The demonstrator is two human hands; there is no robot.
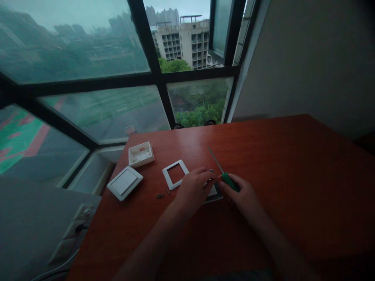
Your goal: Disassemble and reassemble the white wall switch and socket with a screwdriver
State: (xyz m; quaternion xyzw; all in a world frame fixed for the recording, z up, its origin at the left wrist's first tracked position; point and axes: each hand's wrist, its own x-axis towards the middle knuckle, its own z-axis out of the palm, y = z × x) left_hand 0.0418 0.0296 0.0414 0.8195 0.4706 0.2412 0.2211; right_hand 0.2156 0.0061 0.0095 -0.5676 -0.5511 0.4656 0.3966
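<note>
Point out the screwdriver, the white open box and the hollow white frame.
Screwdriver [229, 181]: head view, green handle.
Open box [136, 157]: head view, inner floor.
Hollow frame [168, 179]: head view, left bar.

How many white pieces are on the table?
4: the box near the window, the switch in front of it, the frame by the left hand, and a dark-edged piece by the right hand, partly hidden. More may be hidden.

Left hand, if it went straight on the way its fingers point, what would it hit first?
Probably the green-handled screwdriver or the fingers of the right hand holding it, just beyond the left hand's fingertips; depth is unclear, so which comes first is uncertain.
</note>
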